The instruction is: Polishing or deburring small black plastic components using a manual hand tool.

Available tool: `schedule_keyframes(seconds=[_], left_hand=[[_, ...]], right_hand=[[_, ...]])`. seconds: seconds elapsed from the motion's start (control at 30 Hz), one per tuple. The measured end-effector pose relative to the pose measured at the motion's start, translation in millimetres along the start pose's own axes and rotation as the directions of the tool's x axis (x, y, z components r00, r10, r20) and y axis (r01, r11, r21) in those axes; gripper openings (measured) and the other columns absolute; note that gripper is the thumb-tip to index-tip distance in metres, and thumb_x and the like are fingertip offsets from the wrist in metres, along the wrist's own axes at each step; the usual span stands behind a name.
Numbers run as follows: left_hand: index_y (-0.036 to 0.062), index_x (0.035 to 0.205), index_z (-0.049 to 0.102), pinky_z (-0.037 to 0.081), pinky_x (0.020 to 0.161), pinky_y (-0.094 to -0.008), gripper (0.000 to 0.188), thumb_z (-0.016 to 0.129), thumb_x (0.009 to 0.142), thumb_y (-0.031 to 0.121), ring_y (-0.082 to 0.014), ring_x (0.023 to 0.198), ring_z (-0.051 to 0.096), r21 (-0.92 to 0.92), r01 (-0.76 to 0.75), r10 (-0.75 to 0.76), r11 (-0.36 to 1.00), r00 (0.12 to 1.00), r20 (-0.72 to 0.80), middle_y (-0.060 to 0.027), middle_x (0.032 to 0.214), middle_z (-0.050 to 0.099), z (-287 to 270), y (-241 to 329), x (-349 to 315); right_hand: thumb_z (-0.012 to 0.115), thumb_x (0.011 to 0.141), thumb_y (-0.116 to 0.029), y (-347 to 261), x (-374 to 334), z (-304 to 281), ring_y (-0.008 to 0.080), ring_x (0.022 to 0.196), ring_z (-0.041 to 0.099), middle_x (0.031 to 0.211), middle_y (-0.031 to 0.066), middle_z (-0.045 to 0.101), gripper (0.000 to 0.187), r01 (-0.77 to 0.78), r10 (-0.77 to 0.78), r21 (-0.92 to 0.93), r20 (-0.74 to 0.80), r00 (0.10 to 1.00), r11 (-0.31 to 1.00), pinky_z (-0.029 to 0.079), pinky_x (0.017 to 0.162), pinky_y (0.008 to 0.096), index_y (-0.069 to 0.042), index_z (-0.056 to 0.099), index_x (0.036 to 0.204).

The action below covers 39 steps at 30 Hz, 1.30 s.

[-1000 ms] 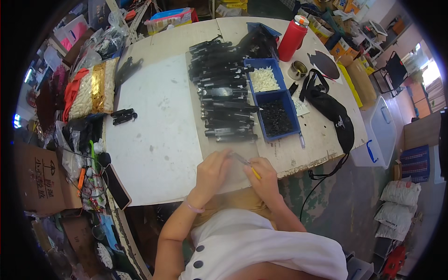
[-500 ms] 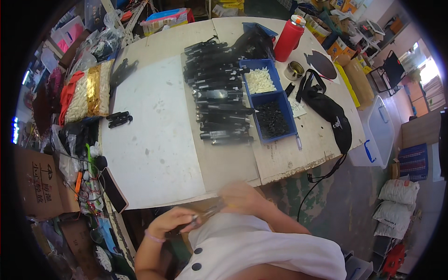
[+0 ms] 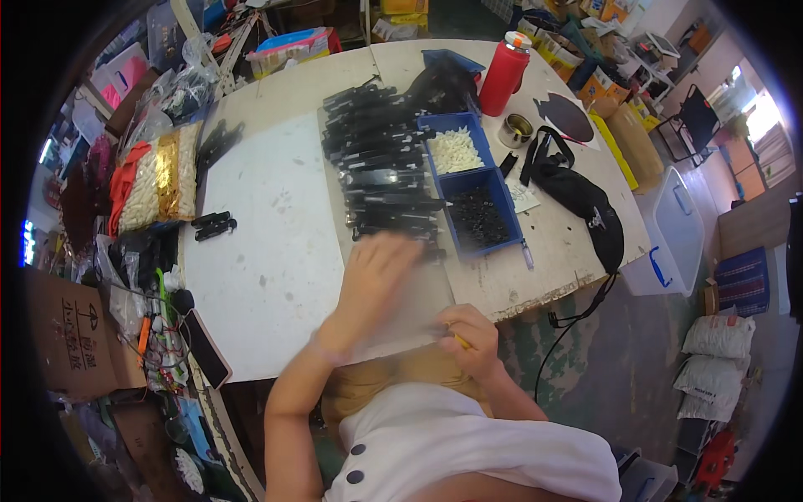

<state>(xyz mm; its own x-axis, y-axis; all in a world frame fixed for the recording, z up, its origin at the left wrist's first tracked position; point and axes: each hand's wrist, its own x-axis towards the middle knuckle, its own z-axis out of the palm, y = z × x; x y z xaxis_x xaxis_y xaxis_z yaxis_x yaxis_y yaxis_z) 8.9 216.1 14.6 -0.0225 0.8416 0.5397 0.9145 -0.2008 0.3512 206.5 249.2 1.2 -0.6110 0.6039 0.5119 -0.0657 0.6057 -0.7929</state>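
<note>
Progress is looking partial to me: black plastic parts [image 3: 381, 180] are lying in long stacked rows down the middle of the table [image 3: 577, 259], while both blue bins are still holding plenty of stock. The far bin [image 3: 454, 149] is carrying small white pieces and the near bin [image 3: 477, 216] small black ones, so I am judging that a good share of the work is still waiting.

My left hand [image 3: 374, 280] is reaching out over the near end of those black rows, blurred, with fingers spread wide and flat; I cannot tell whether it is touching a part yet. My right hand [image 3: 470, 339] is sitting at the near table edge, curled narrow around a slim yellow tool [image 3: 459, 340], of which only a tip is showing.

A white sheet [image 3: 268, 251] is covering the left half of the table, with two loose black pieces [image 3: 213, 224] lying on it. A red bottle [image 3: 505, 74], a small round tin [image 3: 516, 130] and a black strap bag [image 3: 585, 205] are sitting to the right, well apart from my hands. Bags of small parts [image 3: 159, 180] are crowding the far left edge, and a phone [image 3: 205, 347] is lying at the near left corner. Nothing is standing between my left hand and the rows.
</note>
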Motion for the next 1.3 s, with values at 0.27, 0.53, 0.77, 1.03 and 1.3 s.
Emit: schedule_keyframes(seconds=[0.27,0.53,0.77,1.03,1.3], left_hand=[[0.0064,0.094,0.058,0.033,0.100,-0.0465,0.024,0.064,0.071,0.008,-0.0267,0.107,0.050,0.141,-0.127,0.140,0.982,0.987,-0.080,-0.0091,0.101,0.057,23.6,-29.9,32.2],[0.0025,0.108,0.059,0.046,0.055,-0.0313,0.039,0.068,0.070,0.001,-0.0245,0.064,0.057,-0.085,-0.002,-0.020,0.996,0.966,-0.257,-0.0108,0.077,0.060,1.4,1.6,6.3],[0.0041,0.101,0.060,0.044,0.051,-0.0319,0.031,0.068,0.071,0.006,-0.0231,0.058,0.055,0.095,0.056,-0.029,0.994,0.964,-0.266,-0.0087,0.068,0.056,-21.1,9.6,-7.3],[0.0039,0.075,0.056,0.033,0.051,-0.0230,0.033,0.050,0.091,0.032,-0.0065,0.058,0.039,-0.610,0.714,-0.396,0.345,0.700,0.595,0.0034,0.061,0.045,-43.6,18.2,-74.6],[-0.0032,0.107,0.060,0.044,0.060,-0.0249,0.036,0.052,0.091,0.028,-0.0115,0.063,0.053,-0.349,0.930,-0.328,0.112,0.367,0.870,-0.0051,0.072,0.059,-97.3,-14.1,-192.3]], right_hand=[[0.066,0.073,-0.011,-3.0,-10.1,-8.5,0.0259,0.076,0.057,0.084,0.0133,0.061,0.017,-0.027,0.007,-0.186,-0.105,0.994,0.982,0.046,0.068,0.0321,0.005,0.059,0.073],[0.060,0.081,-0.009,16.3,28.8,11.7,0.0273,0.090,0.057,0.098,0.0142,0.061,0.014,-0.227,0.184,-0.219,-0.199,0.962,0.949,0.044,0.079,0.0321,0.004,0.062,0.087],[0.064,0.077,-0.012,13.3,36.3,29.3,0.0305,0.086,0.056,0.093,0.0147,0.059,0.014,-0.124,0.093,-0.286,-0.119,0.988,0.950,0.046,0.074,0.0377,0.001,0.060,0.081],[0.068,0.072,-0.012,19.6,-4.4,23.2,0.0294,0.070,0.057,0.076,0.0135,0.059,0.019,0.204,-0.146,-0.251,0.231,0.962,0.946,0.046,0.060,0.0370,-0.001,0.054,0.067],[0.067,0.075,-0.015,-4.8,3.8,51.0,0.0267,0.082,0.059,0.090,0.0091,0.062,0.013,0.167,-0.047,-0.210,0.479,0.876,0.963,0.047,0.074,0.0343,-0.003,0.062,0.077]])
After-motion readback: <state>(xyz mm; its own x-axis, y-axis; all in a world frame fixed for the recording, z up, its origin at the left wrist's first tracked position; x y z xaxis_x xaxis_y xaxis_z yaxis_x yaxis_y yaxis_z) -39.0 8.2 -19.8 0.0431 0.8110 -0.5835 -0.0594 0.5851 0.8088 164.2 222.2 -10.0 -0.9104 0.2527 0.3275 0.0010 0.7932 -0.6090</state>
